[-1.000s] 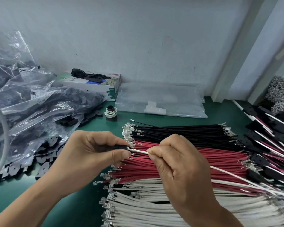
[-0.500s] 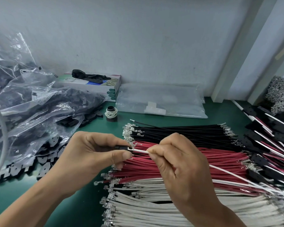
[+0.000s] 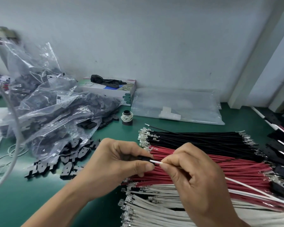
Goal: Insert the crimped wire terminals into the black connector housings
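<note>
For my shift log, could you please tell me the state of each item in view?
left hand: grips black housing
right hand: pinches white wire, wire end at the housing
black wires: loose, lying flat
red wires: loose, lying flat
glove box: open, black glove sticking out

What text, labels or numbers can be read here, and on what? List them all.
None can be read.
White label on the plastic bag of housings: print too small and blurred.
Small label on the bag behind: blurred.
Green patches on the end of the glove box: print too small.
</note>
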`<state>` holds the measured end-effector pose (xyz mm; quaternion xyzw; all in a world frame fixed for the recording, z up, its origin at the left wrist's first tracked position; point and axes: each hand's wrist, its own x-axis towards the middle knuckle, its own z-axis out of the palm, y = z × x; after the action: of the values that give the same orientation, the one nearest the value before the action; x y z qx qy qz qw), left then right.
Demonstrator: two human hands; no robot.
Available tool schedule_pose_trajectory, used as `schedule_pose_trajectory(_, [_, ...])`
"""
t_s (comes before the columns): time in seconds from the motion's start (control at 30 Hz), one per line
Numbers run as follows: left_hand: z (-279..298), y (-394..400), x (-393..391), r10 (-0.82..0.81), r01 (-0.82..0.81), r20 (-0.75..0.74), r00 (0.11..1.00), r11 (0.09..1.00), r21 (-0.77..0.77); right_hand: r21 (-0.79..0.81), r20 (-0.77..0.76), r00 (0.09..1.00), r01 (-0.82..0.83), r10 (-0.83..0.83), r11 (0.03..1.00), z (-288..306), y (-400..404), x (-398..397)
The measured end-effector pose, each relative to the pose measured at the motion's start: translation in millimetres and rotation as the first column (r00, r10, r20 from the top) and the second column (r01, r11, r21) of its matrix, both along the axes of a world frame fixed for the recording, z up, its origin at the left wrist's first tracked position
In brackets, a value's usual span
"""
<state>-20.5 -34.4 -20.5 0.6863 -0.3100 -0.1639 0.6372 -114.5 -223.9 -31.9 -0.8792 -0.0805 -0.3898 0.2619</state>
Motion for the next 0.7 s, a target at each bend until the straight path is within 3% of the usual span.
schedule_pose_trajectory(0.23, [-1, 2, 6, 0.001, -0.002, -0.010, 1.000, 0.997, -0.083, -0.161, 0.091, 0.995, 0.049, -0.034, 0.986, 9, -8, 2])
schedule_pose_trajectory(0.37, [6, 9, 12, 0.142, -0.145, -0.029, 0.989, 0.969, -0.202, -0.213, -0.004, 0.986, 0.162, -0.167, 0.964, 19, -21, -4])
schedule_pose_trajectory(0.43, [12, 18, 18, 0.253, -0.244, 0.034, 0.967, 0.953, -0.177, -0.230, 0.046, 0.975, 0.222, -0.218, 0.947, 26, -26, -8])
schedule_pose_trajectory(0.5, [11, 31, 29, 0.378, -0.383, 0.247, 0.892, 0.923, -0.028, -0.222, 0.178, 0.958, 0.262, -0.225, 0.939, 42, -30, -10])
schedule_pose_trajectory(0.53, [8, 39, 35, 0.418, -0.496, 0.413, 0.809, 0.862, 0.101, -0.200, 0.236, 0.950, 0.254, -0.205, 0.946, 54, -31, -12])
schedule_pose_trajectory(0.6, [-1, 50, 47, 0.319, -0.712, 0.714, 0.623, 0.608, 0.350, -0.188, 0.310, 0.934, 0.241, -0.176, 0.952, 82, -36, -20])
schedule_pose_trajectory(0.63, [-8, 55, 54, 0.239, -0.759, 0.776, 0.583, 0.501, 0.416, -0.209, 0.327, 0.931, 0.240, -0.163, 0.948, 97, -41, -25])
schedule_pose_trajectory(0.7, [-26, 67, 70, 0.119, -0.761, 0.805, 0.581, 0.430, 0.485, -0.296, 0.299, 0.939, 0.259, -0.169, 0.919, 125, -55, -39])
